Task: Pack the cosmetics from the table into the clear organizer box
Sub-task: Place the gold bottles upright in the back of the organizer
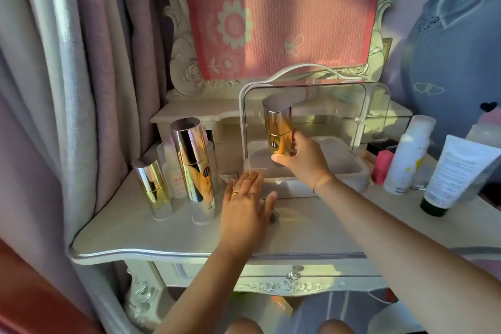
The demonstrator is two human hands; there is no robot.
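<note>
Right hand (301, 156): grip closed around gold bottle (279, 127), upright inside clear organizer box (360, 116). Left hand (245, 206): flat, fingers spread, on bench (162, 236). Bench left edge: two gold bottles (193, 160), upright. Right edge: white tube (458, 171), white bottle (409, 154).

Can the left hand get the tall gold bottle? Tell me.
Probably yes: the left hand lies open on the table right beside the tall gold bottle, holding nothing, with nothing between them.

Clear organizer box (349, 116) stands open at the table's back edge; three upright gold bottles: one (279, 127) inside it, two (193, 163) (151, 184) near the left edge
</note>
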